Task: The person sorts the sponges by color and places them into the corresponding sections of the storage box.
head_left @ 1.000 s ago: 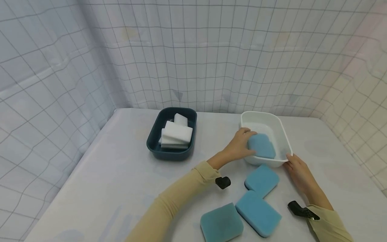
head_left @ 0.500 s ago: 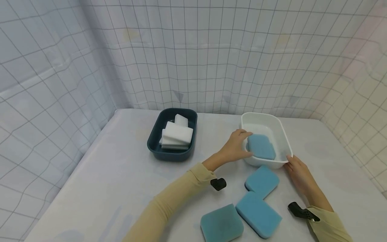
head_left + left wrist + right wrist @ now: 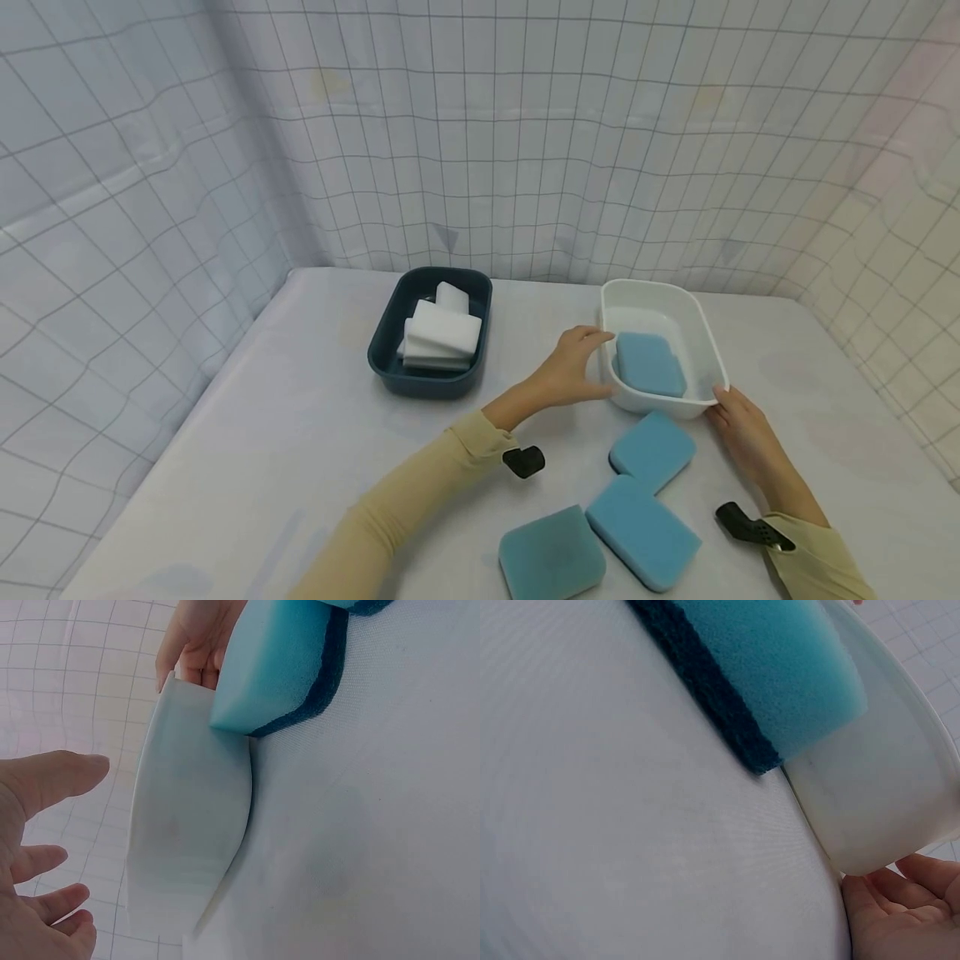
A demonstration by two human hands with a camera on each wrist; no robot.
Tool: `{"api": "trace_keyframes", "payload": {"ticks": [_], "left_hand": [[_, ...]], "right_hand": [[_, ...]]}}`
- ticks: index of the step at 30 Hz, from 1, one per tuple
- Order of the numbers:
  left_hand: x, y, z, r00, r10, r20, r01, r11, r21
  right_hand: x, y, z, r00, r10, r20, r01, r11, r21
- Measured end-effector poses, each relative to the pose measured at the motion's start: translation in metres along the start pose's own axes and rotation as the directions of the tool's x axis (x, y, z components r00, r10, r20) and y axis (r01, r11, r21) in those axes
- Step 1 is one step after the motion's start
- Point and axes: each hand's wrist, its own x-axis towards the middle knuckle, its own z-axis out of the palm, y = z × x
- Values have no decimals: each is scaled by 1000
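A white plastic bin [image 3: 701, 350] stands at the back right, with blue sponge [image 3: 648, 364] inside it; an edge showing beneath suggests another under it. My left hand [image 3: 562, 372] is just left of the bin, thumb and fingers spread, holding nothing; the left wrist view shows a gap between that hand [image 3: 45, 847] and the bin wall [image 3: 191, 802]. My right hand [image 3: 742, 425] holds the bin's near right corner, its fingers [image 3: 900, 889] against the wall. On the table before the bin lie three blue scouring sponges: the nearest one to it [image 3: 652, 451], a middle one [image 3: 642, 533] and a greener one [image 3: 552, 552].
A dark teal bin [image 3: 427, 385] holding several white foam blocks [image 3: 446, 327] stands at the back, left of the white bin. Grid-patterned cloth [image 3: 525, 150] hangs behind and at both sides of the white-covered table [image 3: 247, 467].
My left hand has let go of the sponge in the white bin and drawn back leftward, out past the rim. The right hand stays at the bin's corner.
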Motion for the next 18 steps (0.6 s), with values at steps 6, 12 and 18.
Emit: {"api": "trace_keyframes", "payload": {"ticks": [6, 12, 18], "left_hand": [[-9, 1, -2, 1000, 18, 20, -17, 999, -39], [-19, -2, -2, 997, 21, 69, -18, 999, -41], [-28, -3, -5, 997, 36, 62, -34, 999, -34]], "right_hand": [[-1, 0, 0, 1000, 4, -3, -4, 1000, 6], [-3, 0, 1, 1000, 3, 13, -3, 1000, -2], [-2, -3, 1, 1000, 20, 5, -20, 1000, 5]]}}
